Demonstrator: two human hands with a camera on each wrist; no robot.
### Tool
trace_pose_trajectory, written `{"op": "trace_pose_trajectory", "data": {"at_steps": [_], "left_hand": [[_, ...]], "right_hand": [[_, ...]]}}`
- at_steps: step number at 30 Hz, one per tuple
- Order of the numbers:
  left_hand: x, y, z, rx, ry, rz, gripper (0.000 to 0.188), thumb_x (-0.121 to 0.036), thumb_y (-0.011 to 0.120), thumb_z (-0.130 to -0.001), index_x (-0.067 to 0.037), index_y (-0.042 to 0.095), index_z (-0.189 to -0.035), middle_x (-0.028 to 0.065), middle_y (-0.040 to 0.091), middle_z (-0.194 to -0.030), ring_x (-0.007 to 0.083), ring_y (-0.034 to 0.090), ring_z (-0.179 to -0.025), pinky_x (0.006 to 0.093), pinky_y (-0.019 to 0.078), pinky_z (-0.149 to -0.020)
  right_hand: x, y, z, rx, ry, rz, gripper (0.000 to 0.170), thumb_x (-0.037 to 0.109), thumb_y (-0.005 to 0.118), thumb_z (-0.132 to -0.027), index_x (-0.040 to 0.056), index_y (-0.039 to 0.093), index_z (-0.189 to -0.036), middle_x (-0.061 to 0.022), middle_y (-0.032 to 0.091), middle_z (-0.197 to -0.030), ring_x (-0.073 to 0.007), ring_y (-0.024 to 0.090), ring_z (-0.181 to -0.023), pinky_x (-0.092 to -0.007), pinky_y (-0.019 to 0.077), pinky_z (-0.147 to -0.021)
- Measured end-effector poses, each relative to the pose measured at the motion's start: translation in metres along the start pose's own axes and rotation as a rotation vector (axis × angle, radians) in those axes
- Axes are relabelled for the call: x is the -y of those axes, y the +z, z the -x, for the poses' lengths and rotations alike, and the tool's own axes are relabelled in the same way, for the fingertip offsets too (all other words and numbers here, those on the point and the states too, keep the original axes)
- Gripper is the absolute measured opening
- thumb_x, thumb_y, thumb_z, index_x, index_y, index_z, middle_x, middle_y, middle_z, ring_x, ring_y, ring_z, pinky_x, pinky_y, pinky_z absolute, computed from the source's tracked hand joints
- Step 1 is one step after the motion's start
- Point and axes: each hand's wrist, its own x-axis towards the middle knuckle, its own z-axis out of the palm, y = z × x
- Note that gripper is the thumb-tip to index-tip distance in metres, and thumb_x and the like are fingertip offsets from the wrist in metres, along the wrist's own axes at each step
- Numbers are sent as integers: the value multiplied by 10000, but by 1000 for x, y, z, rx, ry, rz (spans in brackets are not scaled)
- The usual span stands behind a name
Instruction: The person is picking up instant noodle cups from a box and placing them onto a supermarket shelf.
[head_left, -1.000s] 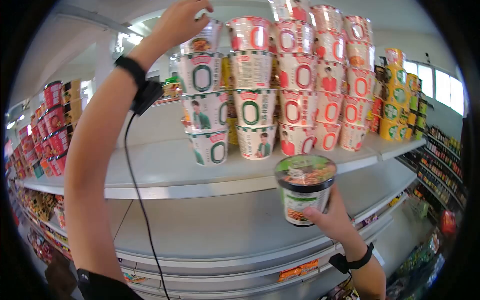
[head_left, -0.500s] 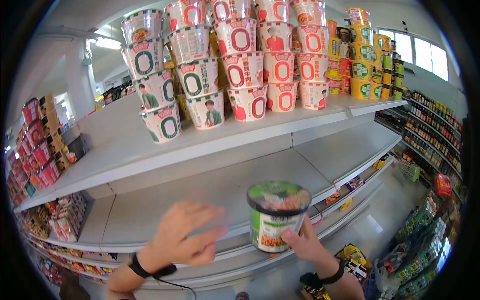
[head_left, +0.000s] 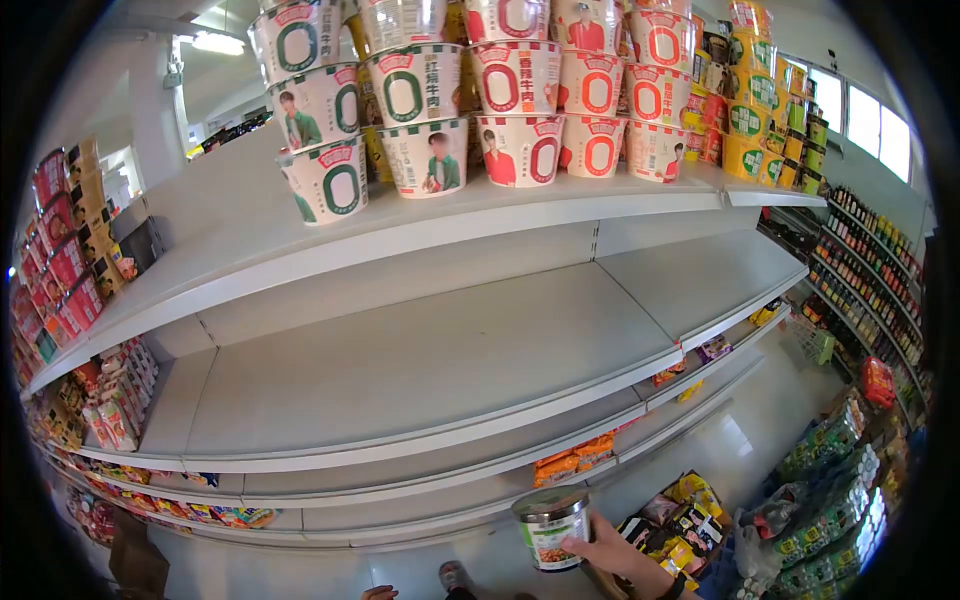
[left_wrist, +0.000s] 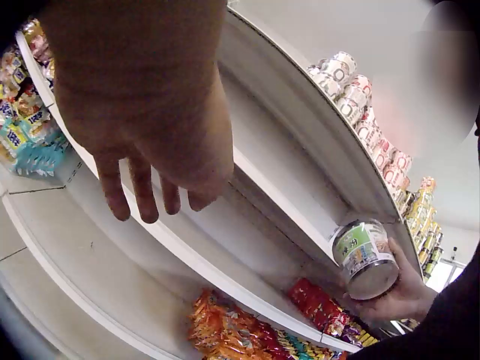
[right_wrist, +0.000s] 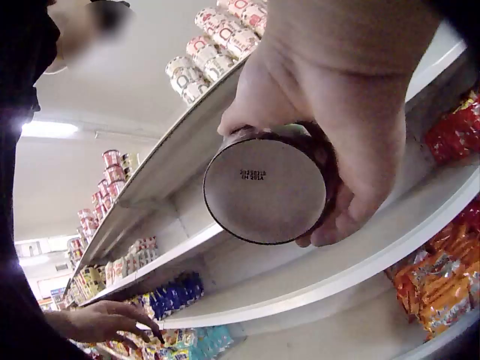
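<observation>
My right hand grips an instant noodle cup at the lower right of the head view, thumb across its front. The cup is white and green with a food picture and a dark rim. Its pale round base, with a printed date code, faces the right wrist camera. Only the fingertips of my left hand show at the bottom edge of the head view. In the left wrist view the left hand hangs with loose fingers and holds nothing, in front of the lower shelves.
Stacked white noodle cups stand on the top shelf, with yellow cups farther right. Below is a wide grey shelf. Orange packets lie lower down. A box of packets and wrapped bottles stand on the floor at right.
My left hand has come down from the top of the left cup stack to the bottom of the view. The right hand has lowered the noodle cup. The head view has tilted down.
</observation>
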Motion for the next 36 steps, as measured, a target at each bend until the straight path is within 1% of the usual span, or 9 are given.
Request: {"op": "trace_pose_trajectory", "data": {"at_steps": [4, 9, 12, 13, 15, 16, 20, 23, 36], "left_hand": [[-1, -8, -15, -52, -21, 95, 262, -75, 604, -984, -29, 659, -1236, 172, 652, -1270, 286, 663, -1096, 352, 559, -864], [4, -26, -70, 99, 157, 191, 276, -91, 586, -988, -23, 664, -1243, 173, 684, -1214, 285, 674, -1060, 369, 536, -899], [-10, -48, -106, 139, 230, 287, 293, -101, 583, -982, -8, 645, -1253, 179, 693, -1165, 290, 675, -1020, 385, 530, -890], [-8, -60, -114, 147, 241, 287, 293, -101, 583, -982, -8, 645, -1253, 179, 693, -1165, 290, 675, -1020, 385, 530, -890], [-1, -85, -130, 157, 252, 271, 315, -125, 591, -978, 0, 623, -1265, 183, 686, -1142, 304, 672, -987, 397, 526, -889], [11, -97, -137, 155, 276, 236, 310, -139, 593, -975, -2, 615, -1252, 183, 686, -1087, 315, 672, -969, 405, 524, -873], [40, -152, -178, 196, 275, 223, 259, -164, 610, -977, -1, 617, -1179, 182, 687, -1016, 319, 672, -953, 412, 520, -845], [56, -191, -213, 344, 310, 218, 270, -157, 640, -966, 1, 617, -1184, 179, 688, -1024, 318, 673, -955, 400, 522, -845], [30, -257, -273, 358, 340, 352, 362, -125, 701, -948, -5, 583, -1268, 137, 684, -1058, 220, 663, -996, 352, 525, -878]], "right_hand": [[39, 48, -18, 172, -83, 164, 987, 391, 836, -861, -56, 272, -1537, -188, 545, -1411, -241, 515, -1308, -371, 388, -1142], [67, 129, -45, 177, -182, 211, 985, 374, 838, -860, -45, 271, -1548, -179, 508, -1454, -233, 469, -1355, -371, 354, -1167], [95, 174, -61, 313, -181, 355, 1018, 376, 820, -881, -11, 205, -1593, -196, 472, -1496, -274, 450, -1392, -384, 342, -1176], [98, 191, -66, 300, -187, 353, 1018, 376, 820, -881, -11, 205, -1593, -196, 472, -1496, -274, 450, -1392, -384, 342, -1176], [108, 230, -77, 340, -406, 162, 858, 194, 828, -872, 6, 323, -1540, -137, 561, -1408, -226, 529, -1299, -388, 448, -1090], [116, 248, -78, 327, -385, 159, 954, 212, 877, -807, 10, 311, -1548, -126, 559, -1411, -220, 517, -1309, -388, 439, -1101], [122, 302, -105, 346, -385, 38, 991, 216, 895, -770, 8, 317, -1549, -112, 562, -1409, -208, 519, -1304, -389, 434, -1109], [125, 328, -120, 329, -305, -4, 999, 216, 904, -757, 1, 328, -1545, -113, 561, -1413, -203, 523, -1298, -389, 431, -1112], [137, 382, -153, 153, -403, -156, 1004, 354, 900, -790, 1, 340, -1544, -112, 567, -1414, -201, 534, -1276, -382, 440, -1095]]}}
